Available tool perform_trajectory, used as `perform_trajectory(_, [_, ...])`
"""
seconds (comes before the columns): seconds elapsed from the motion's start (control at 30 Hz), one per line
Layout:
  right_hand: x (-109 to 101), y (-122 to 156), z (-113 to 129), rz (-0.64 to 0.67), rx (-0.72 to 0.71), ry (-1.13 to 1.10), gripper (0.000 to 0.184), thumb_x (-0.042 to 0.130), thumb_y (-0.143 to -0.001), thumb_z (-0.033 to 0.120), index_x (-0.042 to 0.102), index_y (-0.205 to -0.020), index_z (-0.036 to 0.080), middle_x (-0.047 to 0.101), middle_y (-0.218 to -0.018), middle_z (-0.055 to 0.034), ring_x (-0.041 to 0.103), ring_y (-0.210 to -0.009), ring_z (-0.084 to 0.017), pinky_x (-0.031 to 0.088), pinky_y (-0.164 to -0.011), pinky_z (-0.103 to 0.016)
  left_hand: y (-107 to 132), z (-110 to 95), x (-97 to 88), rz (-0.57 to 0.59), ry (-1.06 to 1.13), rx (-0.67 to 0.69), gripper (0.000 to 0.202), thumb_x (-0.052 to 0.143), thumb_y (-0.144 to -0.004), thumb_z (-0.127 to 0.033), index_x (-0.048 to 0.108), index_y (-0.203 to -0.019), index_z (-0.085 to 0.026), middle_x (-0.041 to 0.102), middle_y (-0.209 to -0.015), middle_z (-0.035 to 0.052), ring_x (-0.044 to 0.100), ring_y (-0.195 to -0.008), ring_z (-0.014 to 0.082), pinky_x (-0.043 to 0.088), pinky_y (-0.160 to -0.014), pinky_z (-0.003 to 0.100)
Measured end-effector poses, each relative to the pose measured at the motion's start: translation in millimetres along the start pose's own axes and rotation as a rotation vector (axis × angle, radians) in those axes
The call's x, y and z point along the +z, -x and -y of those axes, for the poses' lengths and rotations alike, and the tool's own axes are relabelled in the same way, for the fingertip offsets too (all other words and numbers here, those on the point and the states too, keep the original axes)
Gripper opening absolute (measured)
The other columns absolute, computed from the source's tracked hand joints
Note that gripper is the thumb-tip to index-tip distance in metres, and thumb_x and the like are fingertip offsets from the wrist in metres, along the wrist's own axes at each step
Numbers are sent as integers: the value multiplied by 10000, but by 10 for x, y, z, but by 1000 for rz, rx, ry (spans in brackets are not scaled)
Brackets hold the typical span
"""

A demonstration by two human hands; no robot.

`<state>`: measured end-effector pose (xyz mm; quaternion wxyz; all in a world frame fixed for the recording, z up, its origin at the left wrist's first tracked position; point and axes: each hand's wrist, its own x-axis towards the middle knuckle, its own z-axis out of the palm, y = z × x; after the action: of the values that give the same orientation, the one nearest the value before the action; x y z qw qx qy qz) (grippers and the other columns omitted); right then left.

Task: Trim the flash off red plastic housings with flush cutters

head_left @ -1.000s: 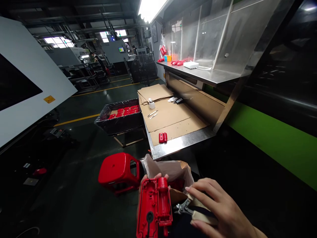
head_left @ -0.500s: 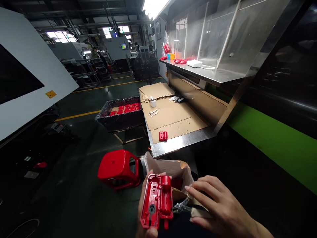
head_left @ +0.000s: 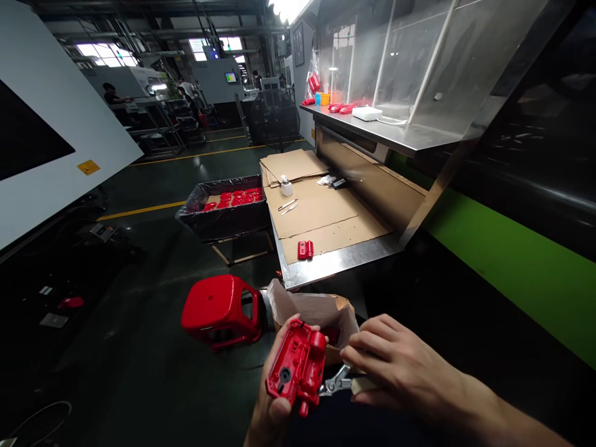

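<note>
Cutters in the right hand, fingers wrapped round the handles, touch the red shell at its 3 o'clock edge. Left hand grips the shell; it looks light, stiff plastic, best held by its rims.

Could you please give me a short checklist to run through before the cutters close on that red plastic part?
1. Left hand has a firm grip on the red moulded plastic housing: ok.
2. Right hand grips the small metal cutters with pale handles: ok.
3. Cutter tips at the housing's lower right edge: ok.
4. Left fingers clear of the tips: cannot tell.
5. Open brown cardboard box beyond the hands: ok.
</note>
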<state>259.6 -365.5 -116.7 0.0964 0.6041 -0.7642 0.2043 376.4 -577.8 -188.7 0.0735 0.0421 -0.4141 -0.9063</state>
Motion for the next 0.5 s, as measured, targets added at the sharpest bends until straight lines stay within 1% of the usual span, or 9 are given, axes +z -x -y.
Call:
perform_trajectory(0.07, [11,-7,-27,34,-36,-1,365,621,-979,509,634,-1135,180,663,-932,-11,549,-825,-161,432,-758,-349,2,6,5,20,3,-17,1052,846,-646,-638,436,-1521,-222,587,-1447,189,455,-1404,476,368,-1181,575])
perform_trajectory(0.13, [29,0,-49,51,-63,3,363,614,-982,509,635,-1132,178,658,-914,-9,526,-802,-158,417,-741,-347,15,12,23,1,-4,-22,1044,845,-644,-635,454,-1512,-207,598,-1431,196,455,-1401,480,387,-1166,564])
perform_trajectory(0.2, [52,21,-56,39,-64,4,362,601,-986,515,639,-1107,176,636,-876,-10,500,-774,-161,401,-711,-346,35,13,47,-27,-15,-20,1029,848,-641,-629,476,-1501,-205,600,-1432,193,459,-1395,482,401,-1158,555])
perform_trajectory(0.37, [120,102,32,-98,14,-36,359,502,-1024,494,629,-1087,164,590,-820,-26,454,-718,-171,387,-631,-332,61,-1,78,-81,8,1,1039,873,-617,-615,478,-1500,-236,580,-1463,163,446,-1411,473,371,-1197,555])
perform_trajectory(0.5, [190,145,157,-195,98,-32,307,544,-1014,444,628,-1073,155,596,-795,-34,460,-696,-170,401,-607,-326,43,3,51,-110,-32,51,1075,886,-598,-619,448,-1509,-254,582,-1453,159,428,-1430,464,339,-1221,560])
